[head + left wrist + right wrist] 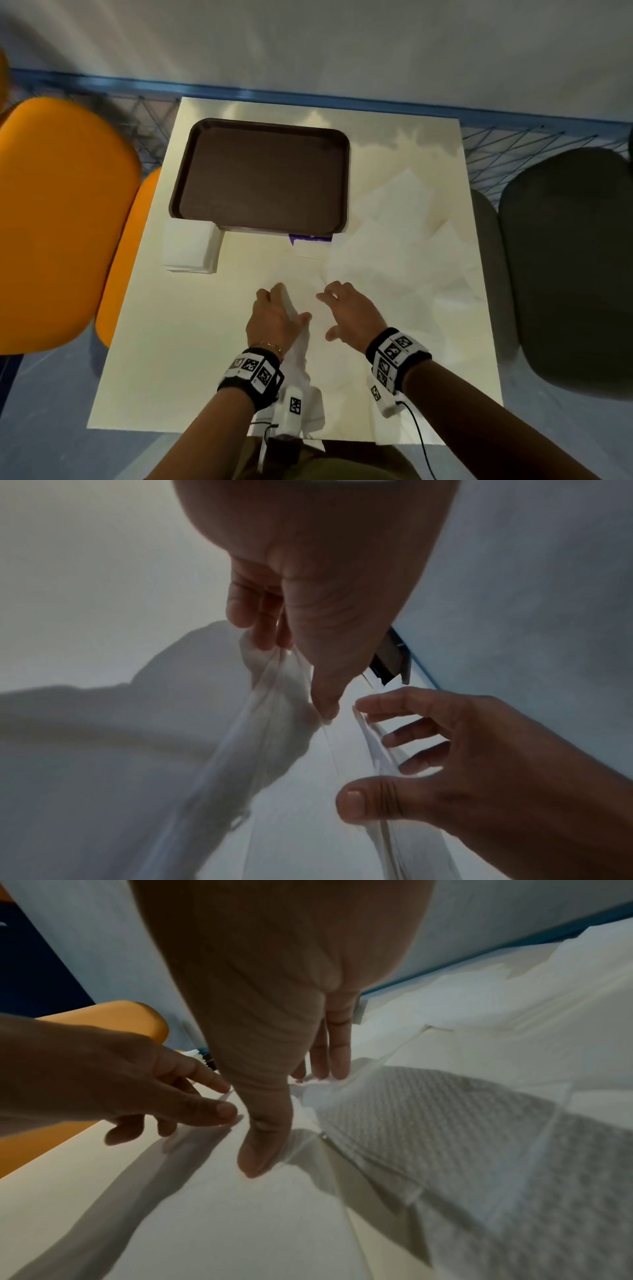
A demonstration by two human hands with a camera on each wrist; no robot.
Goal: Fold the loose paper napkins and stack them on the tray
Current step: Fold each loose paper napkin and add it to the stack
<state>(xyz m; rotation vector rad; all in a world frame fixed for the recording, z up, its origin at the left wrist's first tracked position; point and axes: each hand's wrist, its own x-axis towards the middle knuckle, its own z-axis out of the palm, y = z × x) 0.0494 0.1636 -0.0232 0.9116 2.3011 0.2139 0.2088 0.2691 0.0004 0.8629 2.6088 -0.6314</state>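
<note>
**Thin napkin lifted at one edge, tray not yet loaded**

The napkin in hand is thin, soft paper: very light, limp, easy to tear or crumple, and likely to drag along the tabletop. It is best taken by an edge or corner with a light pinch, then pressed flat to crease.

The left hand has its fingers curled round a raised edge of the sheet, pinching it against the thumb, and the paper hangs from that grip back toward the near edge of the table. The right hand is spread and relaxed, its fingertips resting on the flat part of the paper just beside the left hand, holding nothing.

More loose napkins lie heaped on the right of the table. A pile of folded napkins sits at the tray's near left corner, on the table. The brown tray has no napkins on it.
</note>
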